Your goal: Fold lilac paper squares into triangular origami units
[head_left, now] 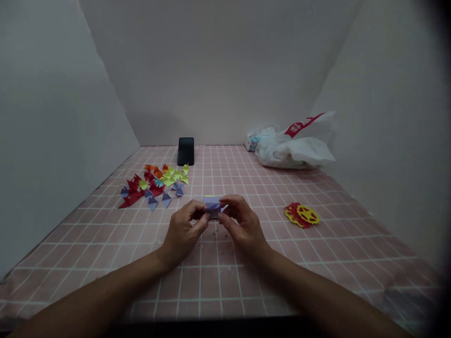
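Between my two hands, a small sheet of purple paper [213, 205] is held above the table, its near part bent over. My left hand [186, 225] pinches its left side between thumb and index finger. On the other side, the thumb and fingers of my right hand [241, 223] close on the right edge. Just behind the purple paper a thin strip of yellow [210, 196] shows; what it belongs to is mostly hidden. Folded paper pieces in red [136, 188], orange [151, 169], yellow-green [171, 176] and purple [166, 199] lie in a loose group beyond my left hand.
A black phone [186, 151] leans upright at the back. White plastic bag [294, 148] and a small box [251, 142] stand at the back right. Red and yellow cut-out discs [303, 215] lie to the right on the pink checked tablecloth [225, 183]. Pale walls enclose three sides.
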Motion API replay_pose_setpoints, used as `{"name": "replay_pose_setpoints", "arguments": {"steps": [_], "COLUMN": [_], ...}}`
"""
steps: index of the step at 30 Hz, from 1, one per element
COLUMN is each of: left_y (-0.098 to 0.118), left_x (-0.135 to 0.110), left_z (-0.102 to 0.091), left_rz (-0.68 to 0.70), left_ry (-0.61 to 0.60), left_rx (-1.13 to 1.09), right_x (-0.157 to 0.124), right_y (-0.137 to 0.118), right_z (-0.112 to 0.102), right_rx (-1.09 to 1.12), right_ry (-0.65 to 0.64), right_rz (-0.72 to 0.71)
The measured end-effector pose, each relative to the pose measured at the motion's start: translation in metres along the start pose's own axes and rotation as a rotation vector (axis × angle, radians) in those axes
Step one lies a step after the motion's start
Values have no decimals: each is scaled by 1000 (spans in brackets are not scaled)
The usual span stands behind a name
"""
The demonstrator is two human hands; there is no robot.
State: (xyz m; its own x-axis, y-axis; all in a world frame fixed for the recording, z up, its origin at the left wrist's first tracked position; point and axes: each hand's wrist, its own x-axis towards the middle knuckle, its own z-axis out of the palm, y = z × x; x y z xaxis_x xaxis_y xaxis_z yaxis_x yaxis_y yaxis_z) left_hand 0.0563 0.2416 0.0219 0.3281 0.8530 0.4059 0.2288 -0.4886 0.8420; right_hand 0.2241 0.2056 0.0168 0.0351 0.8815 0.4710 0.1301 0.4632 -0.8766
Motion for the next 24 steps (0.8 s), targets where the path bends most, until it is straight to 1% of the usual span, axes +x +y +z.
{"name": "replay_pose_setpoints", "arguments": {"steps": [3,5,8,14,17,20,24], "left_y": [-1,-1,0,-2,-1,2,3], "left_x": [0,0,1,4,4,5,6], "left_z": [0,0,0,-5,-6,-6,-4], "left_rz": [44,70,100,120,70,-32,-144], "left_ry": [-9,-18,-39,-59,-69,-90,-77], "left_rx": [46,67,90,97,27,-99,-244], "right_x": [2,4,5,9,10,9,10], "right_y": [-5,-7,-7,-12,-15,-14,-11], "right_z": [-3,-4,-5,-12,-14,-14,-16], "right_rx": [-111,-157,-197,-294,-327,-331,-264], "right_ry": [-33,-32,-29,-79,-71,-59,-24], "right_rz": [-167,-211,-221,-216,-196,-170,-84]}}
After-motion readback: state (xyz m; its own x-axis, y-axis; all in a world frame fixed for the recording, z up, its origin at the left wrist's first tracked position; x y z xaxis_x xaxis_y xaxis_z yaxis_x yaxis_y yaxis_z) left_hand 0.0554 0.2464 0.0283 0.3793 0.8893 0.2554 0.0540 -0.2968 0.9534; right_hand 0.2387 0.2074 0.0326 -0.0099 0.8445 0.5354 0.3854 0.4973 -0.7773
